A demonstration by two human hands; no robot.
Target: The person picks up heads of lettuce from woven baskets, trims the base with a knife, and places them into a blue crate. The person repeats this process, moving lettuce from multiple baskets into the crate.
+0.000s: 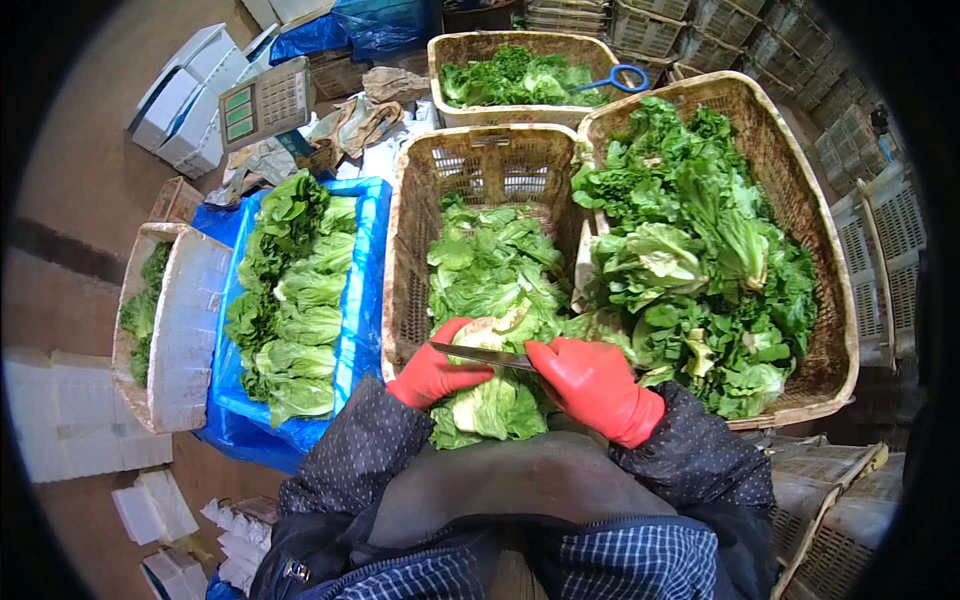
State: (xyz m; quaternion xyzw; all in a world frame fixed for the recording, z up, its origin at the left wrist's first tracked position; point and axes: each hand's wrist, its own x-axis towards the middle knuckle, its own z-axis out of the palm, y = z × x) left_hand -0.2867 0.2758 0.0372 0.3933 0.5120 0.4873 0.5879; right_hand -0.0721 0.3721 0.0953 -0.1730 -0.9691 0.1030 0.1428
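My left hand (435,373), in a red rubber glove, holds a head of lettuce (487,405) low over the front of the middle plastic crate (394,300). Gripped in my right hand (596,386), also red-gloved, is a knife (484,355). Its blade points left and crosses over the upper part of the lettuce head, near a pale, yellowish leaf. Whether the edge touches the leaf cannot be seen. Loose green leaves (495,262) lie in the middle crate beyond my hands. To the right, a larger crate (836,300) holds piled lettuce (705,217).
On the left, rows of lettuce (307,300) fill a box lined with blue plastic (375,240). Beside it stands a white foam box (187,322) with greens. A scale (266,105) is behind. The far crate (517,116) holds leaves and a blue-handled tool (628,78).
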